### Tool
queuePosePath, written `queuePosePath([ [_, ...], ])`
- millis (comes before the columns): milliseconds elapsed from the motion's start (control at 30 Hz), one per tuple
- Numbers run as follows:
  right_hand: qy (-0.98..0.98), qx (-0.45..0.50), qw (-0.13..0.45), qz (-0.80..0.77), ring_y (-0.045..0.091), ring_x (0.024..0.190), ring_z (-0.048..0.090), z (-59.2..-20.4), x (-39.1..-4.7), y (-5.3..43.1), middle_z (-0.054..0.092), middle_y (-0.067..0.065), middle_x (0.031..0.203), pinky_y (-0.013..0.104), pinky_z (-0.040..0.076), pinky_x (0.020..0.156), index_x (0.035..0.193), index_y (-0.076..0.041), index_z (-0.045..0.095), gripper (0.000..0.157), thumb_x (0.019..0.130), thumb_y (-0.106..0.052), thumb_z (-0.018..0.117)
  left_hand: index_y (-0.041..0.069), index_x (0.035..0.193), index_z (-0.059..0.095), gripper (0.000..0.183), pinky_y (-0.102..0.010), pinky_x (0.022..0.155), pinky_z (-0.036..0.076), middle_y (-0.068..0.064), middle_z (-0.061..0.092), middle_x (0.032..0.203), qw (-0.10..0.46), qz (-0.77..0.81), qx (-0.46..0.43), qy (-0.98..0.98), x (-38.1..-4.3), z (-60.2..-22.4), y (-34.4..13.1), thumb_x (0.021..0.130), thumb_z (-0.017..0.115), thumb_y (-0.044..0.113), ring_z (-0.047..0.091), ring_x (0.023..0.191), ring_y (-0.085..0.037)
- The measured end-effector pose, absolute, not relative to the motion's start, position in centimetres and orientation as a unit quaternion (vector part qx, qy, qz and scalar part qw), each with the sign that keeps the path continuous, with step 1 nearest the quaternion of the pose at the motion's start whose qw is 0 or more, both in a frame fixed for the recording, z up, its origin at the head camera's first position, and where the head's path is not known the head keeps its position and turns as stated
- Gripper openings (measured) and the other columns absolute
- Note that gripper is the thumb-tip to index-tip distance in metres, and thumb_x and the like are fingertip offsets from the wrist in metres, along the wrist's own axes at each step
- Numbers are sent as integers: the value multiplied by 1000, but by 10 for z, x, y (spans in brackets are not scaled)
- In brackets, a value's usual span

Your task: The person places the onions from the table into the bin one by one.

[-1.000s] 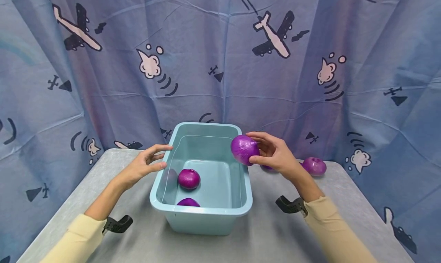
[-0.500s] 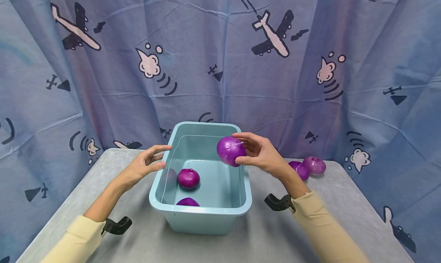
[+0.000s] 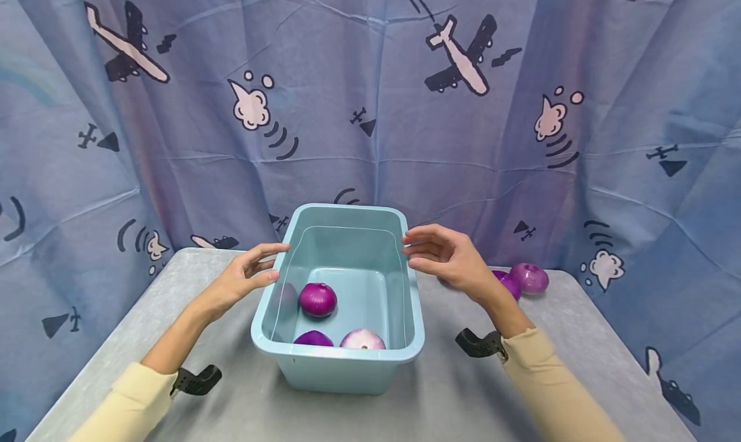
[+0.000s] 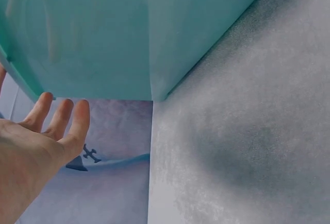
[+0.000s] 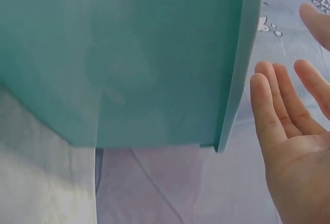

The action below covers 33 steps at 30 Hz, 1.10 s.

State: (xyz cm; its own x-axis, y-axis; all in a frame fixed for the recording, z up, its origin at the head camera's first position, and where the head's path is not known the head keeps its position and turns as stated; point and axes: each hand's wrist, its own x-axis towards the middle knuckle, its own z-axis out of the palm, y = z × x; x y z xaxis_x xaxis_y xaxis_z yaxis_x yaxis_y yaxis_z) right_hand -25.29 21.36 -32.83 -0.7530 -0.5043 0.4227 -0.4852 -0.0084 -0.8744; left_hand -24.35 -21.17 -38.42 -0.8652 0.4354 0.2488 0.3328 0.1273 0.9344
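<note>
Ease the spread right hand (image 3: 451, 262) clear of the tub (image 3: 334, 376) toward onions (image 3: 529, 278) at three o'clock, with left hand (image 3: 236, 278) spread at nine.

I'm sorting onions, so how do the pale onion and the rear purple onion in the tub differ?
The pale onion shows a mostly whitish surface with purplish edges; the rear purple onion is deep purple. The near rim of the tub partly hides the pale onion, while the rear purple onion is in full view. Both lie inside the tub.
</note>
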Motion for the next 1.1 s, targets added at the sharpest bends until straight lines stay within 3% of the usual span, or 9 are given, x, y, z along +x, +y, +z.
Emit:
queuePosePath([
  [167,720,-332,0,-609,42,113,63,-335,-250,231,60,28,126,40,54,92,130,8,59,42,90,9,73,11,149,49,50,-29,106,40,-11,47,151,41,609,259,748,-243,-385,-211,101,62,13,35,143,-33],
  [400,752,-296,4,-589,35,111,65,-351,-247,256,65,19,123,39,55,89,129,7,60,40,91,4,73,10,149,48,50,-28,106,40,-14,47,151,43,611,261,746,-242,-385,-211,101,62,12,38,142,-31],
  [600,757,-280,-2,-591,38,109,66,-362,-242,275,63,28,121,39,55,88,126,9,61,37,91,6,73,8,150,47,51,-28,105,41,-15,47,151,45,614,263,743,-241,-384,-210,101,62,12,38,141,-34],
  [800,781,-262,-2,-567,31,110,67,-370,-240,294,64,22,123,34,54,89,128,8,60,37,93,1,72,7,150,47,51,-28,104,42,-18,46,151,45,615,263,742,-241,-384,-209,101,62,11,39,140,-38],
  [933,796,-251,0,-551,27,109,67,-375,-238,308,62,28,124,31,54,89,129,8,59,37,95,-2,72,6,150,46,52,-29,104,43,-17,46,151,46,617,264,740,-241,-384,-209,101,62,11,39,140,-38],
  [1100,814,-227,-11,-534,24,107,68,-381,-237,328,63,25,123,28,55,87,129,5,60,36,96,-6,72,6,150,46,52,-29,103,43,-17,46,151,45,616,266,740,-242,-384,-209,101,62,11,40,139,-38],
])
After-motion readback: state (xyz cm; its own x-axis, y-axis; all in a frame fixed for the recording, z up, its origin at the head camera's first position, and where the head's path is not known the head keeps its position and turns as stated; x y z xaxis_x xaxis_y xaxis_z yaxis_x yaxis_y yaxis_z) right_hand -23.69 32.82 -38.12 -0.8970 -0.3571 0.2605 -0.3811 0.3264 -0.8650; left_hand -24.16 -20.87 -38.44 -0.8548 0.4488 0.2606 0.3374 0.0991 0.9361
